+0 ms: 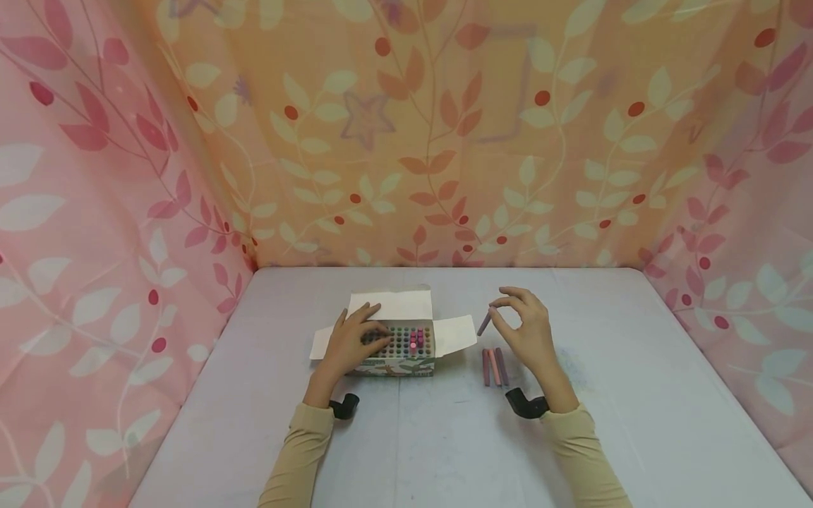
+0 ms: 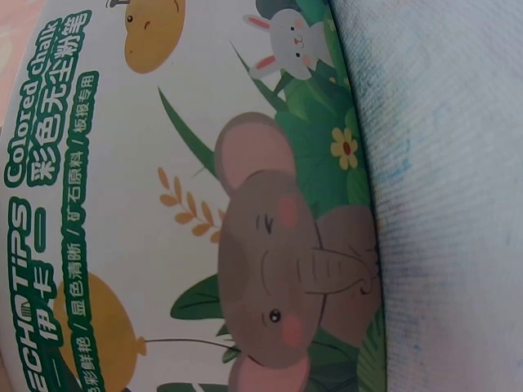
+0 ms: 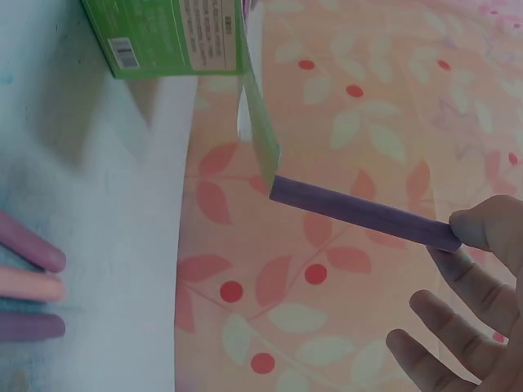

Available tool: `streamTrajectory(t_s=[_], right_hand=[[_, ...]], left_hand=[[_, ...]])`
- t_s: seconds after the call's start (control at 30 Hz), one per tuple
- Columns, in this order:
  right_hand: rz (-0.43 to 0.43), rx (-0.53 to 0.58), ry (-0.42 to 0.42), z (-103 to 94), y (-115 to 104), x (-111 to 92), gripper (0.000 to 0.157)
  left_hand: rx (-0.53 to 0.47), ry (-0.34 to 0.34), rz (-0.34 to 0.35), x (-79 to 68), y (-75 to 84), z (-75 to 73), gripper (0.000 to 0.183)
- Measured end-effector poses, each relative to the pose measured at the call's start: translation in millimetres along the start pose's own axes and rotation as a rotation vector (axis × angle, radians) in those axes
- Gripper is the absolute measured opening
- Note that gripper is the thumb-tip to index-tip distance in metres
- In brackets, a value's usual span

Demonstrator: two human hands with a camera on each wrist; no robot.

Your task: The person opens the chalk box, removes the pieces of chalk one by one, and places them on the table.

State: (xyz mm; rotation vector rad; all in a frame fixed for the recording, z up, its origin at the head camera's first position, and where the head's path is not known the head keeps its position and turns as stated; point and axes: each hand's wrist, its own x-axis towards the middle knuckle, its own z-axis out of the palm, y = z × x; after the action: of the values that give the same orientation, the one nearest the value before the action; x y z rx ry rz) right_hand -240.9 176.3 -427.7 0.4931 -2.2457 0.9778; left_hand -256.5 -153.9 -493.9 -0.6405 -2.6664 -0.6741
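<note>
An opened box of colored chalk [image 1: 416, 367] stands on the table with its flaps spread, and rows of chalk ends [image 1: 399, 339] show inside. Over its left part lies my left hand [image 1: 351, 343], thumb and index finger apart above the chalk, other fingers reaching toward the back flap. My right hand [image 1: 527, 335] pinches one end of a purple chalk stick [image 3: 368, 214] between thumb and index finger, raised to the right of the box. In the right wrist view, its remaining fingers are spread. The left wrist view shows the printed box front [image 2: 270, 261], with the left hand hidden.
Three loose chalk sticks [image 1: 495, 367], purple and pink, lie side by side on the table [image 1: 438, 444] below the right hand. The box's right flap [image 1: 454, 334] sticks out toward them. Patterned curtains [image 1: 406, 141] surround the table at the back and sides.
</note>
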Motion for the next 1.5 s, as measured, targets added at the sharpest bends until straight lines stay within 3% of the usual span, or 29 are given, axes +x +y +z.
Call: streamTrajectory(t_s=[0.37,0.77,1.0,1.17,1.3,1.5], right_hand=[[0.064,-0.089,-0.091,-12.8,16,-5,0.008],[0.193,-0.223,-0.315,-22.2,43,-19,0.014],[0.235,-0.259,-0.484,-24.2,49,-25,0.012],[0.265,-0.28,-0.556,-24.7,51,-28,0.011],[0.283,-0.307,-0.583,-23.1,50,-30,0.011],[0.284,-0.349,-0.56,-14.4,53,-34,0.016]], left_hand=[[0.001,-0.006,-0.017,0.2,1.1,-1.6,0.012],[0.017,-0.004,-0.019,0.4,-1.0,0.8,0.014],[0.01,-0.001,-0.011,-0.5,-0.7,0.4,0.014],[0.004,-0.005,-0.018,-0.5,-0.1,-0.5,0.013],[0.004,-0.007,-0.017,-0.3,-0.1,-0.3,0.012],[0.005,0.003,-0.003,-0.3,-1.5,1.5,0.013]])
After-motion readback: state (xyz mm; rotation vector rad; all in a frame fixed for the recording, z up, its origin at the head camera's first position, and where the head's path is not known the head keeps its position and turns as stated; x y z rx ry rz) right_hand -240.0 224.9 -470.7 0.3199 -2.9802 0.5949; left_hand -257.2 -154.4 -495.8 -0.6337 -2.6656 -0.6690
